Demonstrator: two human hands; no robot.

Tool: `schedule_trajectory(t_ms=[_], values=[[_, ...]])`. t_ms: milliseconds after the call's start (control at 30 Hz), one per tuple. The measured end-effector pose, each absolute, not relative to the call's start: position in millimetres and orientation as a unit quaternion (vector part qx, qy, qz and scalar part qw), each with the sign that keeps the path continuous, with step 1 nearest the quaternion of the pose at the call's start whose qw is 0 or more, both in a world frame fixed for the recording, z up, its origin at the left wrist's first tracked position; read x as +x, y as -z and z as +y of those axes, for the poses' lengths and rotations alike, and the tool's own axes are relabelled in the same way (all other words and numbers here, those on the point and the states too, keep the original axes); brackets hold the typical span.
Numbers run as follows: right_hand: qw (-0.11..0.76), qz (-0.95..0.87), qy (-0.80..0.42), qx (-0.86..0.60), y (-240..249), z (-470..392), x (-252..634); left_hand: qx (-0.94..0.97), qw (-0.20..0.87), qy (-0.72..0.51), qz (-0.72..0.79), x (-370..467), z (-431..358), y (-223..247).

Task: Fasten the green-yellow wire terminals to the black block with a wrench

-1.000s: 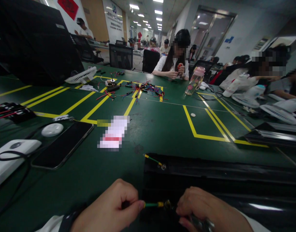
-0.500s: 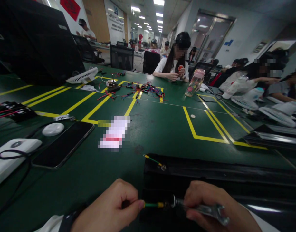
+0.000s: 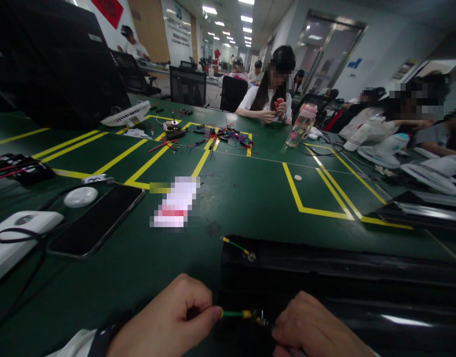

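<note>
Between thumb and forefinger, my left hand [image 3: 168,317] pinches one end of a short green wire [image 3: 235,314] with yellow sleeves. The wire's other end meets a metal fastener at the end of a long black panel [image 3: 324,297]. My right hand [image 3: 305,325] is closed round a wrench [image 3: 264,318]; only its shiny head shows, at the fastener, and the rest is hidden behind the fingers. Whether the head grips the nut, I cannot tell. Farther along, a second green wire [image 3: 235,244] is fixed to another black strip, its free end pointing left.
To the left lie a phone [image 3: 97,220], a white round case [image 3: 81,197] and a white power bank [image 3: 23,238] with a black cable. A blurred paper [image 3: 177,201] lies ahead, with tangled wires [image 3: 224,136] beyond. Across the table sits a person [image 3: 267,99] near a bottle [image 3: 301,126].
The wrench has swung round: its far end, which pointed right, is now out of sight behind my right hand. My right hand has turned and shifted slightly; the left keeps its pinch.
</note>
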State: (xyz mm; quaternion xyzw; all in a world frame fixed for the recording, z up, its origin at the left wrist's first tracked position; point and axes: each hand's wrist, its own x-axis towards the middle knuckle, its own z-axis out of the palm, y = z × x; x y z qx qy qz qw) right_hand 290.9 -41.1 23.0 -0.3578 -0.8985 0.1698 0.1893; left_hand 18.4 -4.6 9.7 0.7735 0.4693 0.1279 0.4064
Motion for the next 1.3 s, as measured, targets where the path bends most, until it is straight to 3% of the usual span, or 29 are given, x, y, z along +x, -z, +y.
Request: schedule_trajectory(t_ms=[200, 533, 800, 1033, 1300], values=[[0.139, -0.867, -0.258, -0.404, -62, -31, 286, 0.771, 0.404, -0.134, 0.473, 18, -5, -9], [0.023, -0.875, -0.289, -0.387, -86, -8, 276, 0.779, 0.404, -0.129, 0.463, 18, -3, -9], [0.176, -0.817, -0.316, -0.449, -65, -28, 299, 0.772, 0.406, -0.115, 0.476, 18, -5, -12], [0.158, -0.906, -0.180, -0.350, -20, -34, 298, 0.772, 0.401, -0.141, 0.473, 17, -7, -8], [0.142, -0.921, -0.136, -0.335, -7, -37, 300, 0.772, 0.404, -0.140, 0.471, 17, -5, -9]])
